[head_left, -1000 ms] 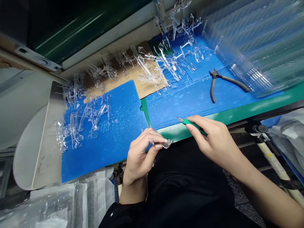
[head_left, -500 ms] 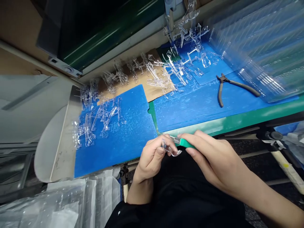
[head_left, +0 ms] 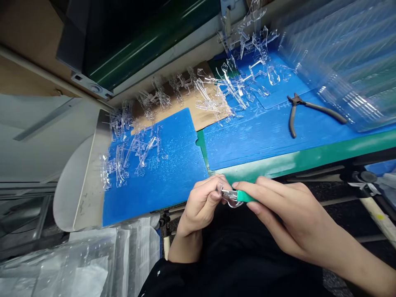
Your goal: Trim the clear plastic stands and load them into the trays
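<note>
My left hand (head_left: 201,204) is closed, pinching a small clear plastic part (head_left: 234,203) between thumb and fingers, just beyond the bench's front edge. My fingers cover much of this part, and its curved end sticks out to the right. My right hand (head_left: 286,210) grips a green-handled knife (head_left: 245,196) with thumb and forefinger. The knife's short metal blade points left and lies against or just over the clear part; whether they touch I cannot tell.
Several clear plastic pieces on sprues (head_left: 145,142) lie on blue sheets (head_left: 173,173) and cardboard (head_left: 213,117). Side cutters (head_left: 297,108) rest spread on the right sheet. Clear trays (head_left: 355,95) are stacked at the right. A dark green roller (head_left: 139,45) spans the back. Plastic bags (head_left: 102,260) hang at lower left.
The knife blade has moved over to the clear part and now overlaps it. Both hands sit slightly further right and lower in the picture. The view itself has shifted a little.
</note>
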`<state>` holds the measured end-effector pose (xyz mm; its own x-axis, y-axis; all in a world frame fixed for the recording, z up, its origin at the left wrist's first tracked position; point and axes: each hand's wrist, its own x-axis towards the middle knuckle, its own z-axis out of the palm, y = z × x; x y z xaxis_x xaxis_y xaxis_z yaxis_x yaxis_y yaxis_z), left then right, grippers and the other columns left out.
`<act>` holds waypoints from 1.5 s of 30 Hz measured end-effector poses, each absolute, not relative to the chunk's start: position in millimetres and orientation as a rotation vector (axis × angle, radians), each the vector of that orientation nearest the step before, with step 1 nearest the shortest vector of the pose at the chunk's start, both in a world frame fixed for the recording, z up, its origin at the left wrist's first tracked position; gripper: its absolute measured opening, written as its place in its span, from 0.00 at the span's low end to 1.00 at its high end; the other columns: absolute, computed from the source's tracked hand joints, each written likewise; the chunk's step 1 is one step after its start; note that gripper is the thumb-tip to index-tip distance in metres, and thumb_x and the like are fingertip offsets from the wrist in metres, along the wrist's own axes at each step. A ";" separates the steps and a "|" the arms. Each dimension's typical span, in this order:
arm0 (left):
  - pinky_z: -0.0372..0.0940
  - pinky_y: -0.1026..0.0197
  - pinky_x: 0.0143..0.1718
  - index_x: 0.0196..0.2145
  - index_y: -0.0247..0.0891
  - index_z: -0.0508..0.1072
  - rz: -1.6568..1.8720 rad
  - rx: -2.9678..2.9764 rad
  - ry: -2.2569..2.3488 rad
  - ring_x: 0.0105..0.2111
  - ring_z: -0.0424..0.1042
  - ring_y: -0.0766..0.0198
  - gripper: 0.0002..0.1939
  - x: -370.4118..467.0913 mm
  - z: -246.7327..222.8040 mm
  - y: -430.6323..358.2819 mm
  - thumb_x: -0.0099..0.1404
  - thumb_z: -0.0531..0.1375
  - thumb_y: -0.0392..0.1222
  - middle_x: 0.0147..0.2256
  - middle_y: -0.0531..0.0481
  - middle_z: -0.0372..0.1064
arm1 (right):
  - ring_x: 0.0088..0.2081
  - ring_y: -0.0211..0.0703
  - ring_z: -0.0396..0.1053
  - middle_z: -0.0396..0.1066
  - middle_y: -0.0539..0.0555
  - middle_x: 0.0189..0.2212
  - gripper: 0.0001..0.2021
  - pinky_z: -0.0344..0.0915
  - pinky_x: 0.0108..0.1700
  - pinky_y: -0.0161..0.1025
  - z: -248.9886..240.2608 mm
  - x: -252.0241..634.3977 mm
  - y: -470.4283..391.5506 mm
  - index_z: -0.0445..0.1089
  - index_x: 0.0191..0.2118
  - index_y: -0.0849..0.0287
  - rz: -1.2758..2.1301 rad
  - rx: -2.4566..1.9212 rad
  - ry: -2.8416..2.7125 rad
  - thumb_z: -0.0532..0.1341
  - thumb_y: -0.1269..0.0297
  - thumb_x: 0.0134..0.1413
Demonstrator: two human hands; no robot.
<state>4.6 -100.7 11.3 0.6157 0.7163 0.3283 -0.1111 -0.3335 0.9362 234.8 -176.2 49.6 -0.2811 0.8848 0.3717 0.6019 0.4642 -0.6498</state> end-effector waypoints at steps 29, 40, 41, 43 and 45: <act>0.64 0.59 0.33 0.37 0.36 0.78 0.987 1.668 0.608 0.27 0.67 0.65 0.26 11.6 7.4 -105.1 0.87 0.51 0.54 0.29 0.47 0.72 | 0.43 0.44 0.83 0.83 0.54 0.48 0.14 0.76 0.44 0.39 41.0 219.7 -179.0 0.73 0.61 0.56 0.618 -1.253 -1.755 0.56 0.72 0.79; 0.63 0.60 0.32 0.38 0.35 0.77 0.958 1.618 0.550 0.28 0.68 0.65 0.26 13.4 9.7 -107.3 0.86 0.51 0.54 0.30 0.46 0.73 | 0.51 0.49 0.84 0.85 0.58 0.51 0.13 0.79 0.52 0.42 30.1 226.5 -166.6 0.76 0.59 0.57 0.679 -1.327 -1.519 0.58 0.71 0.78; 0.63 0.60 0.32 0.38 0.35 0.77 0.949 1.622 0.553 0.28 0.68 0.64 0.27 13.8 9.9 -107.6 0.86 0.51 0.55 0.30 0.46 0.73 | 0.48 0.47 0.84 0.85 0.56 0.48 0.12 0.79 0.49 0.40 32.4 226.1 -166.1 0.77 0.58 0.56 0.718 -1.312 -1.490 0.59 0.69 0.78; 0.63 0.60 0.31 0.37 0.35 0.77 0.928 1.623 0.558 0.27 0.68 0.64 0.27 15.0 10.5 -108.7 0.86 0.51 0.57 0.29 0.45 0.73 | 0.38 0.43 0.82 0.84 0.52 0.40 0.08 0.77 0.39 0.36 38.4 224.6 -164.1 0.80 0.52 0.56 0.831 -1.273 -1.407 0.64 0.66 0.75; 0.64 0.60 0.31 0.37 0.36 0.77 0.923 1.612 0.544 0.27 0.68 0.64 0.27 16.5 11.5 -110.2 0.86 0.51 0.56 0.29 0.46 0.73 | 0.28 0.39 0.75 0.79 0.47 0.30 0.06 0.71 0.30 0.34 45.1 222.5 -160.8 0.82 0.48 0.55 0.936 -1.230 -1.301 0.71 0.65 0.68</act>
